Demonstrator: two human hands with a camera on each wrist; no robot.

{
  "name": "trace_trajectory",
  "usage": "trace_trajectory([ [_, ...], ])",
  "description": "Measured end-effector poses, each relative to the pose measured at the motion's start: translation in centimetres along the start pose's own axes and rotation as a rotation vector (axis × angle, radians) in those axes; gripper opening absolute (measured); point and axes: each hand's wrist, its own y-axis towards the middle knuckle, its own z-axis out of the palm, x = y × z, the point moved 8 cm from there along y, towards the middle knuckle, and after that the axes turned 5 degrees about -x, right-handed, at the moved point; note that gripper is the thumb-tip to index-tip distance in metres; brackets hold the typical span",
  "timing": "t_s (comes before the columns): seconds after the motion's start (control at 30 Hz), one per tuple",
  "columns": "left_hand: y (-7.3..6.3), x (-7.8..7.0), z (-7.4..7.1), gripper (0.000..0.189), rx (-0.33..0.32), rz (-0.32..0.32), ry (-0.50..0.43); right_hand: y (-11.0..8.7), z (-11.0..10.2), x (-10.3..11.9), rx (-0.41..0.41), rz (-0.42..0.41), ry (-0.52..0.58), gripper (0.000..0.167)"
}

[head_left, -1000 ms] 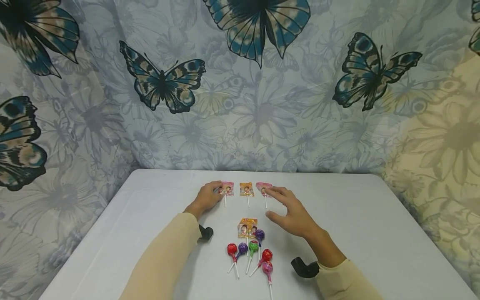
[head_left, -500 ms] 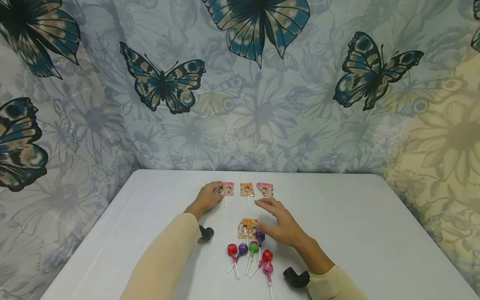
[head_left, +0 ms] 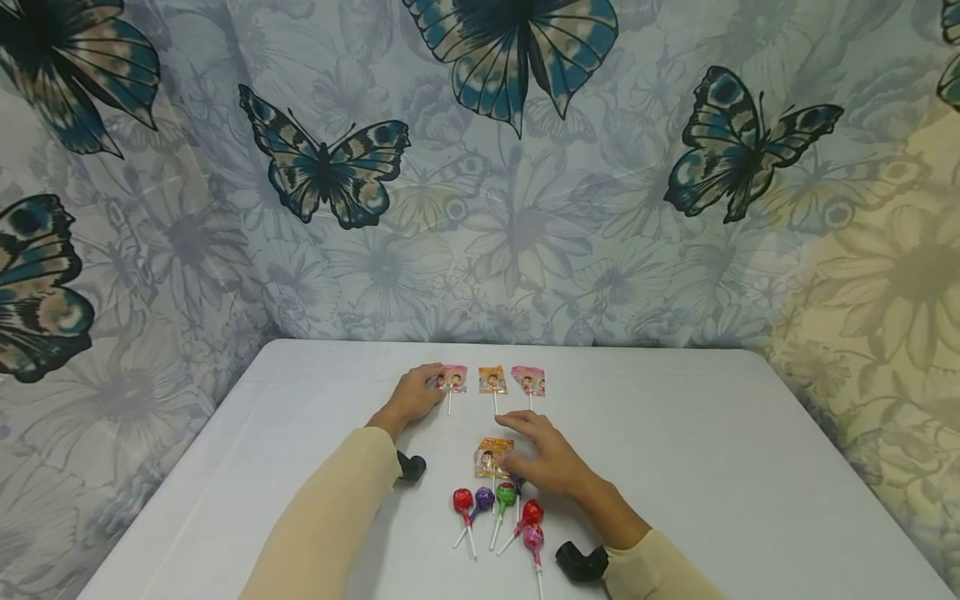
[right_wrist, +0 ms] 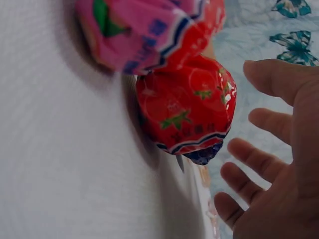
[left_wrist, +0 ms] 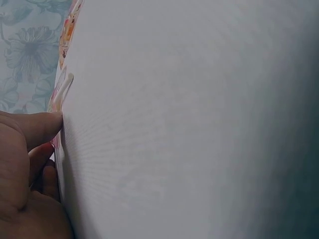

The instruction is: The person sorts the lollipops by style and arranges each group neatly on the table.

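My left hand [head_left: 411, 398] rests at the left end of a row of flat-wrapped lollipops, its thumb and fingers at the edge of a pink-wrapped lollipop [head_left: 453, 378]. In the left wrist view the thumb [left_wrist: 45, 127] and curled fingers grip its wrapper low on the table. Beside it in the row lie an orange-wrapped lollipop [head_left: 492, 380] and another pink-wrapped lollipop [head_left: 529, 381]. My right hand [head_left: 551, 454] holds nothing; its fingers are spread over a nearer orange-wrapped lollipop [head_left: 487, 457]. A purple lollipop there is mostly hidden by that hand.
Nearer me on the white table [head_left: 690, 467] lie round lollipops: red [head_left: 462, 500], purple [head_left: 484, 498], green [head_left: 506, 494], another red [head_left: 532, 511] and pink [head_left: 533, 536]. Black wrist-camera mounts [head_left: 581, 562] stick out at both sleeves. A butterfly-print cloth [head_left: 525, 250] hangs behind the table.
My right hand has drawn back from the right-hand pink lollipop, moving left and toward me to the nearer orange-wrapped one. The left hand has stayed in place.
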Motion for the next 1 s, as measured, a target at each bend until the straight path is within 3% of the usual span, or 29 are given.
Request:
trace_trajectory([
  [0.63,-0.3,0.7,0.0,0.050,-0.019,0.006,0.005,-0.5,1.7,-1.3,0.064,0.051,-0.009,0.054],
  [1.0,0.0,0.3,0.0,0.049,-0.014,0.007,-0.011,-0.3,2.3,-0.9,0.120,0.083,-0.129,0.051],
])
